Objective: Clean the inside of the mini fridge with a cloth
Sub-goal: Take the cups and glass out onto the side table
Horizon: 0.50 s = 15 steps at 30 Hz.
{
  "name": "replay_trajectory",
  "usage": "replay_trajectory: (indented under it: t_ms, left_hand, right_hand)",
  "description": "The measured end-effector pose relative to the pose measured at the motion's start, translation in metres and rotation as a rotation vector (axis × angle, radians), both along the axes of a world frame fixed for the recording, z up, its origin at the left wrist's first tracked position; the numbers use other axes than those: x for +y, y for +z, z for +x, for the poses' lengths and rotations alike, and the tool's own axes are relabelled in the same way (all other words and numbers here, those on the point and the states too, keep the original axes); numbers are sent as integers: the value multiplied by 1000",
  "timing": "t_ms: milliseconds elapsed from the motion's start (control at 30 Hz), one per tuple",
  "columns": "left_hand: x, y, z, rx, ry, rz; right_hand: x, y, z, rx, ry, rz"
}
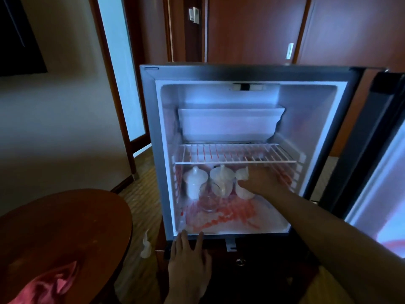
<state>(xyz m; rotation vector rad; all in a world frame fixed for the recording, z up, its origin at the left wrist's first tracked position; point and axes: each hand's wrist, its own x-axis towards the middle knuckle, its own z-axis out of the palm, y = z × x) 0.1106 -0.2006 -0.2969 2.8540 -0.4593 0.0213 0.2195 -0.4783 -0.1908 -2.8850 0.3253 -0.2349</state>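
Fridge point(151, 150) door open. Right hand point(260, 183) inside, grip clamped on right white cup point(244, 193). Left hand point(188, 257) flat, fingers apart, on near sill.

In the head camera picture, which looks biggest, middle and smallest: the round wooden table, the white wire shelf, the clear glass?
1. Round wooden table, though it is nearest the camera.
2. White wire shelf.
3. Clear glass.

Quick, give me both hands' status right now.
Left hand: open, fingers straight, resting on the fridge's bottom front edge.
Right hand: inside the fridge, gripping the rightmost white cup.
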Motion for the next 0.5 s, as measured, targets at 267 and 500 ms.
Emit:
replay_trajectory:
  t_ms: [267,500]
  left_hand:
    - [2,-13,11,-13,-43,-21]
    - [6,-13,8,-40,-73,25]
  right_hand:
    - [-5,-16,26,147,-12,107]
    - [-6,-11,-2,35,-15,139]
